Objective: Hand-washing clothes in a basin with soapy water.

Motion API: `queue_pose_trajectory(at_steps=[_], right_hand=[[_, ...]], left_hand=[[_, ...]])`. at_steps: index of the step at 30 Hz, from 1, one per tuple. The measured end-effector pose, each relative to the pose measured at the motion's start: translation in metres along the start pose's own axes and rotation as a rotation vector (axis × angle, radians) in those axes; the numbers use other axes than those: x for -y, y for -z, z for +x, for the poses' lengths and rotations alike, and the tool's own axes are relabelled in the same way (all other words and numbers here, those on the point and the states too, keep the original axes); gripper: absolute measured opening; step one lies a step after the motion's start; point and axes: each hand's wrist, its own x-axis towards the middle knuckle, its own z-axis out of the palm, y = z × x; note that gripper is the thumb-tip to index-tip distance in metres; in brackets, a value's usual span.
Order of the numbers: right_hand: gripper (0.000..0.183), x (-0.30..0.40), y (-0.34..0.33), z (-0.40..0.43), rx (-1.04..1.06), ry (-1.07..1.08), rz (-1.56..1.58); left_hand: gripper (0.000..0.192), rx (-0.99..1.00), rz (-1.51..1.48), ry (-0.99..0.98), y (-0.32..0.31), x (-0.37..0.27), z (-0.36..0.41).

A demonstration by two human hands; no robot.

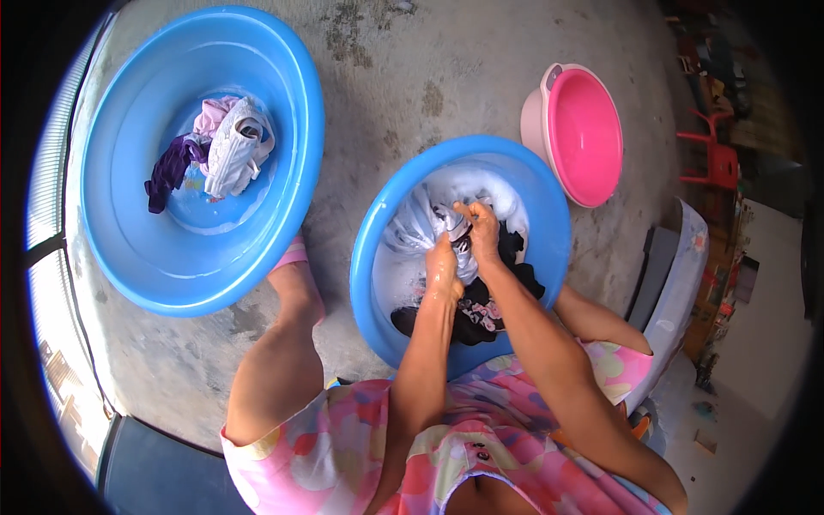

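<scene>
A blue plastic basin (380,212) with soapy, foamy water stands between my legs. Over it, my left hand (443,264) grips a wet, pale garment (412,219) with dark parts in its bunched end. My right hand (483,230) is closed on the same bunched cloth, just to the right of the left one. White suds (505,193) lie along the far side of the basin. Black clothes (475,328), one with pink trim (484,315), are heaped at the near side, partly hidden by my forearms. Parts of the fingers are hidden in the cloth.
A larger blue basin (129,257) at left holds a white garment (235,151), a pink cloth (214,114) and a dark purple cloth (172,167). A pink basin (587,138) leans against the working basin's far right. A red plastic chair (711,158) stands farther right on the concrete floor (412,84).
</scene>
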Motion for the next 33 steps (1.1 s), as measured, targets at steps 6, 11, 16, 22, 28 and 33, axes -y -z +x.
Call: queue_pose_trajectory(at_steps=[6, 11, 16, 22, 28, 33], right_hand=[[0.028, 0.076, -0.006, -0.075, 0.089, 0.234, -0.062], [0.026, -0.039, -0.002, 0.01, -0.067, -0.18, 0.183], [0.025, 0.078, -0.012, -0.06, 0.102, 0.221, -0.03], [0.027, 0.009, 0.017, 0.018, -0.017, 0.194, -0.404], [0.053, 0.028, 0.004, -0.016, 0.286, 0.404, -0.465], [0.045, -0.002, -0.035, -0.004, 0.708, 0.177, -0.869]], left_hand=[[0.033, 0.661, -0.549, 0.036, 0.073, 0.032, 0.048], [0.031, 0.102, -0.015, 0.122, -0.002, 0.008, 0.007], [0.034, 0.7, -0.562, -0.002, 0.083, 0.02, 0.063], [0.042, 0.117, -0.149, 0.095, 0.014, -0.02, 0.017], [0.041, 0.062, -0.064, -0.018, 0.044, -0.029, 0.024], [0.037, -0.135, -0.054, 0.03, 0.057, -0.009, 0.035]])
